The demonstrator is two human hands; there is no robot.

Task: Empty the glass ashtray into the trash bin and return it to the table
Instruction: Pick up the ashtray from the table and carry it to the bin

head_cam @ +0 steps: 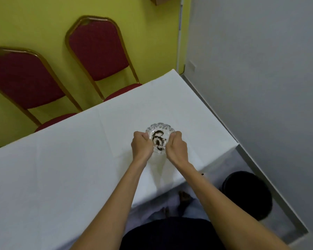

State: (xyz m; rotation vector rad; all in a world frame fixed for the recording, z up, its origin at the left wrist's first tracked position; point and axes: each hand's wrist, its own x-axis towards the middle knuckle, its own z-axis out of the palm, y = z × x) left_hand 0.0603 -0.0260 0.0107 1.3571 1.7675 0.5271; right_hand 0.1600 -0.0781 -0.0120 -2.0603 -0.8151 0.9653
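A round, scalloped glass ashtray (160, 130) with dark ash in its middle sits near the right end of the white-clothed table (61, 168). My left hand (141, 145) grips its left rim and my right hand (176, 147) grips its right rim, fingers curled over the edge. Whether the ashtray rests on the cloth or is just lifted I cannot tell. A black round trash bin (248, 193) stands on the floor to the right of the table, below my right forearm.
Two red padded chairs with gold frames (98, 51) (22, 78) stand against the yellow wall behind the table. A grey wall (260, 69) runs close along the table's right side. My bare feet (183, 197) show under the table's edge.
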